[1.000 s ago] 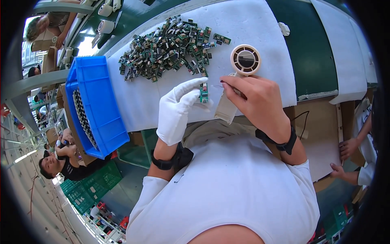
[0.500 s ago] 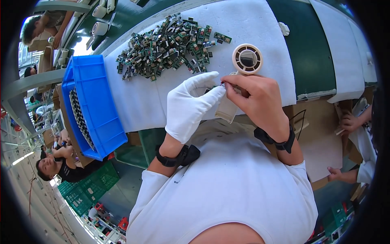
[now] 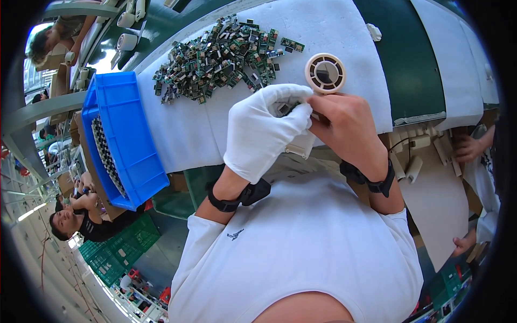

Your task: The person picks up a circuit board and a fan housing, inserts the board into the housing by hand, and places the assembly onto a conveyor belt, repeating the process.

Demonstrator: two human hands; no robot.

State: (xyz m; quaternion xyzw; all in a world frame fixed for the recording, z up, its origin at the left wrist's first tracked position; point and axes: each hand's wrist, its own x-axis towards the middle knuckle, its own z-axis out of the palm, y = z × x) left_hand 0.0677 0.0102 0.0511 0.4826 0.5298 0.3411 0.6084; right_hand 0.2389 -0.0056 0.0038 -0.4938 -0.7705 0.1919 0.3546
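Note:
My left hand (image 3: 266, 129), in a white glove, is closed with a small dark green circuit board (image 3: 284, 109) showing between thumb and fingers. Bare and pinched at the fingertips, my right hand (image 3: 347, 124) meets the left thumb and fingers; whatever it grips is hidden. Below both hands a cream plastic housing (image 3: 301, 146) shows in part, mostly covered. Just beyond the right hand lies a round cream part (image 3: 325, 73) with a slotted ring and a dark, shiny centre. Whether it joins the housing is hidden.
A heap of small circuit boards (image 3: 215, 62) lies on the white mat (image 3: 188, 134). To the left stands a blue bin (image 3: 126, 140) with a row of parts beside its wall. On the right, a co-worker's hand (image 3: 466, 242) holds a cardboard sheet (image 3: 436, 210).
My hands have closed together, and the left one now curls round the circuit board. Both shifted slightly right. The co-worker's cardboard sheet has swung, uncovering cream parts.

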